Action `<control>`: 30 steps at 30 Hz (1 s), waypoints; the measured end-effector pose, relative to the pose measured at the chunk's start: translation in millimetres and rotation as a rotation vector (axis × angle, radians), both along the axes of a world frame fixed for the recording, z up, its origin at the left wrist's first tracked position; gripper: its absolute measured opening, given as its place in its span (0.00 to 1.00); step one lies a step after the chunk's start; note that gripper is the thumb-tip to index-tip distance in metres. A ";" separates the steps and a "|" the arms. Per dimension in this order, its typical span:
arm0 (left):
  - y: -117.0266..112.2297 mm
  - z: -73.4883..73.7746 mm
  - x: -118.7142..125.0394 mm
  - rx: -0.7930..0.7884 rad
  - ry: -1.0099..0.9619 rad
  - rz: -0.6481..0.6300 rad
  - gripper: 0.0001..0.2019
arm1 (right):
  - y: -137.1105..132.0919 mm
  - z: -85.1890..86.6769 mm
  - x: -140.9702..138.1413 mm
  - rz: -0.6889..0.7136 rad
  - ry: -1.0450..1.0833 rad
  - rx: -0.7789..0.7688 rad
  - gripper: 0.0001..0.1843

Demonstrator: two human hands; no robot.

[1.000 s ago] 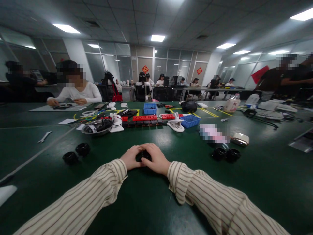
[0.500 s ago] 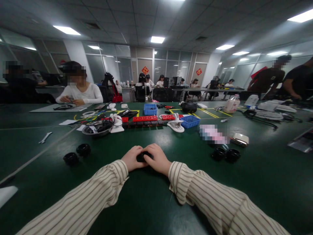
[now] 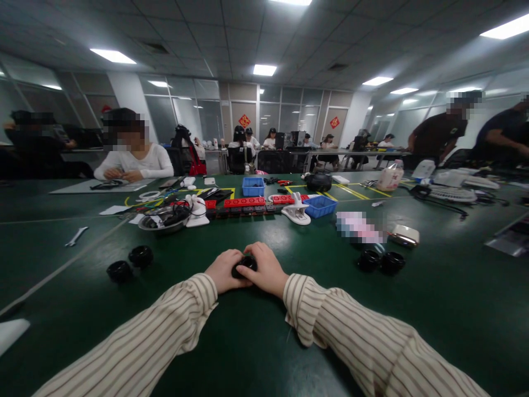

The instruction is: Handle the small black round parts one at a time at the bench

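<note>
Both hands meet over the green table (image 3: pixel 256 342), wrapped around one black, round, hollow-looking part (image 3: pixel 250 262). My left hand (image 3: pixel 223 270) grips it from the left side. From the other side, my right hand (image 3: pixel 268 269) closes on it, its thumb lying across the front. The fingers cover much of the part, so its exact kind is unclear. Two similar black round parts stand to the left, one nearer (image 3: pixel 119 271) and one farther (image 3: pixel 140 256). Another pair sits at the right, a left one (image 3: pixel 369 261) and a right one (image 3: pixel 392 263).
Ahead are a metal bowl (image 3: pixel 165 225) with cables, a red-and-black strip (image 3: pixel 243 205), a white clamp (image 3: pixel 296 212) and two blue bins, the nearer (image 3: pixel 320 207) at right. A wrench (image 3: pixel 76 236) lies left, a shiny case (image 3: pixel 405 235) right. A person (image 3: pixel 136 160) sits across the table.
The black part has turned a little between my hands, so more of its round opening shows. My right thumb has shifted slightly down and to the left. The hands stay in nearly the same place.
</note>
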State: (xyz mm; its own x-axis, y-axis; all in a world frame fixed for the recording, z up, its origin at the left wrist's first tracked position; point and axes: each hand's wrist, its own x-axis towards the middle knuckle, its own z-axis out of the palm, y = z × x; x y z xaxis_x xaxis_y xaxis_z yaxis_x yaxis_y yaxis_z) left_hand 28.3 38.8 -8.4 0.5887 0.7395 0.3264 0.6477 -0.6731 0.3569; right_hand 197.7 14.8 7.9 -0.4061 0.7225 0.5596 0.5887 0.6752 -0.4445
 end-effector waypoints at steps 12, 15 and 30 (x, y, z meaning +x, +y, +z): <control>1.5 -3.2 -5.0 -0.023 -0.053 -0.068 0.18 | -3.5 5.5 0.7 0.184 -0.028 0.016 0.12; 2.8 -4.0 -5.3 -0.037 -0.047 -0.068 0.19 | -4.5 5.7 1.5 0.189 -0.018 0.021 0.13; 1.4 -1.4 -3.6 -0.022 -0.050 -0.022 0.18 | -3.0 2.7 -1.7 0.002 -0.026 -0.015 0.11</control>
